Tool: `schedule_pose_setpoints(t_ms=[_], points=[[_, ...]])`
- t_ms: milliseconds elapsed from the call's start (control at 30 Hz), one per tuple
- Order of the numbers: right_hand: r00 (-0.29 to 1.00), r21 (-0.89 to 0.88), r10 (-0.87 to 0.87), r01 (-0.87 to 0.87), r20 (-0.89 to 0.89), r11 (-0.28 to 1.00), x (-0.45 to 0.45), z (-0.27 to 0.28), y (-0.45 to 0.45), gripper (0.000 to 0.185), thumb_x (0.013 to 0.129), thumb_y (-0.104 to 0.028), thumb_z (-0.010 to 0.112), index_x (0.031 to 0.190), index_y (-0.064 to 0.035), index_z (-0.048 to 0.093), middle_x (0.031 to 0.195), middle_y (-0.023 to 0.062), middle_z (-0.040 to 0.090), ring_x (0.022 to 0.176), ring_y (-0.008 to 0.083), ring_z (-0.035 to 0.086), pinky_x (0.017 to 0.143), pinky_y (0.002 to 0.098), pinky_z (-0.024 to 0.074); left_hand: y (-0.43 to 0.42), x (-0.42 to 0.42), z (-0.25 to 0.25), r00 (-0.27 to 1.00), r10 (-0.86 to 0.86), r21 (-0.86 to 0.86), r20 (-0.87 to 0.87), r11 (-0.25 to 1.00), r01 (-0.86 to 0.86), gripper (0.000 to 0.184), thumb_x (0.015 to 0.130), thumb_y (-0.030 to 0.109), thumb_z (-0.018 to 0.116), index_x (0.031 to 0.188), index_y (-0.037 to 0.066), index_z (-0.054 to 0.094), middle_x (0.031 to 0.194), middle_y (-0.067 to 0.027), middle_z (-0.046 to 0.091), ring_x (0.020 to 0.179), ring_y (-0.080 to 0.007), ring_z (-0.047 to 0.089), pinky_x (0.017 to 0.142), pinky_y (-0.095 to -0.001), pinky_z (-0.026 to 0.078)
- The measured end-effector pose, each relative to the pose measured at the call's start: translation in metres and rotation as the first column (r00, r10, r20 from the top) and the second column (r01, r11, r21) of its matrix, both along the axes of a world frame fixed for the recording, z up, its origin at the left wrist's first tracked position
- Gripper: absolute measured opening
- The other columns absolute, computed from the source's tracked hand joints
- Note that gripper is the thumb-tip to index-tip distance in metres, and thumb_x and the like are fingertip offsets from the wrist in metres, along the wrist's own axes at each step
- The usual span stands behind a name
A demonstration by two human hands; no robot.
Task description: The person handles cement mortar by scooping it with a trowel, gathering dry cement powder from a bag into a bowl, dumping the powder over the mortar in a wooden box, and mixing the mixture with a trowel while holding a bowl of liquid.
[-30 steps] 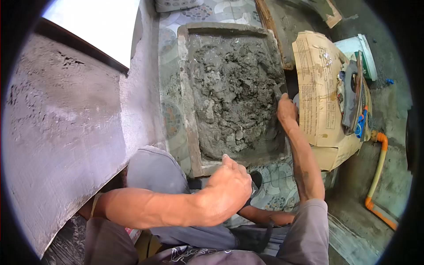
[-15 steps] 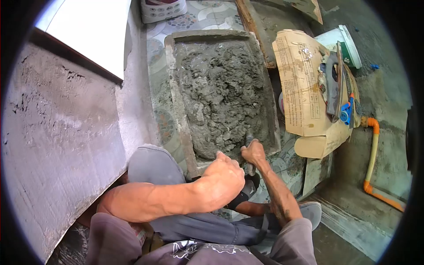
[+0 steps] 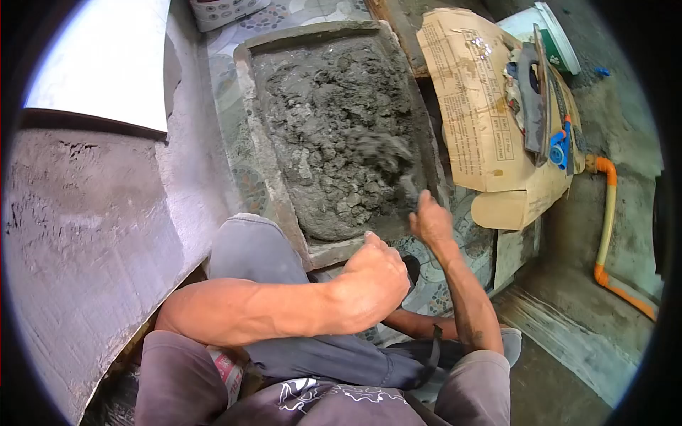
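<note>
In the head view, I read coarse, lumpy wet grey mix (image 3: 330, 135) inside a rectangular, rough-rimmed trough (image 3: 264, 153) on the patterned tile floor (image 3: 252, 186). My right hand (image 3: 432, 221) is clamped on a tool (image 3: 408, 186) — its working end, motion-blurred, in the mix. My left hand (image 3: 373, 279) is curled, fingers together, near the trough's lower rim. Right of the trough: creased brown paper (image 3: 472, 121), a flat-faced float (image 3: 529, 92).

The tool (image 3: 408, 186) at the right hand (image 3: 431, 221) blurs into the wet mix (image 3: 341, 142), perhaps a trowel; the white bag (image 3: 226, 10) up top is cut off by the edge.
</note>
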State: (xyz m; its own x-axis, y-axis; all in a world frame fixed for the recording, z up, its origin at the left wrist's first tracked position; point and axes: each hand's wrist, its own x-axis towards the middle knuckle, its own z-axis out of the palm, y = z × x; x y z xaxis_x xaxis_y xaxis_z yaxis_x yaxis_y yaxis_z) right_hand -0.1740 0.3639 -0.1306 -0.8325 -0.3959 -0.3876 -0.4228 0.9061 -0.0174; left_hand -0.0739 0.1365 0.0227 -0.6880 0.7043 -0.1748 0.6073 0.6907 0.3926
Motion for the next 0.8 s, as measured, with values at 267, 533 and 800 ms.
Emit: schedule_pose_setpoints(t_ms=[267,533,800], points=[[0.879,0.114,-0.382,0.365,0.285,0.924,0.046,-0.059,0.061,0.046,0.078,-0.021,0.067,0.104,0.0134,0.050,0.085,0.0315,0.067,0.083,0.0427,0.069,0.073,0.0487,0.0547,-0.002,0.023,0.017,0.998,-0.046,-0.080,-0.049,0.996,0.042,0.028,0.081,0.020,0.060,0.095,-0.003,0.070,0.090,-0.0167,0.066,0.088,-0.0306,0.063,0.089,-0.0447,0.045],[0.499,-0.138,-0.615,0.831,0.610,0.538,0.128,-0.104,-0.020,0.034,0.077,-0.020,0.063,0.083,0.0125,0.058,0.075,0.0263,0.067,0.072,0.0299,0.071,0.065,0.0401,0.0547,0.005,0.036,0.023,0.995,-0.096,-0.054,-0.013,0.994,0.096,0.029,0.080,0.019,0.060,0.095,-0.003,0.070,0.090,-0.0145,0.067,0.089,-0.0298,0.064,0.090,-0.0440,0.046],[0.376,-0.239,-0.413,0.907,0.829,0.347,0.092,-0.008,-0.081,0.019,0.080,-0.015,0.059,0.084,0.0032,0.057,0.061,0.0132,0.061,0.058,0.0211,0.066,0.053,0.0368,0.0514,0.009,0.025,0.018,0.995,-0.083,-0.089,0.047,0.992,0.087,0.024,0.079,0.018,0.061,0.089,-0.001,0.070,0.086,-0.0120,0.067,0.088,-0.0280,0.064,0.089,-0.0429,0.046]])
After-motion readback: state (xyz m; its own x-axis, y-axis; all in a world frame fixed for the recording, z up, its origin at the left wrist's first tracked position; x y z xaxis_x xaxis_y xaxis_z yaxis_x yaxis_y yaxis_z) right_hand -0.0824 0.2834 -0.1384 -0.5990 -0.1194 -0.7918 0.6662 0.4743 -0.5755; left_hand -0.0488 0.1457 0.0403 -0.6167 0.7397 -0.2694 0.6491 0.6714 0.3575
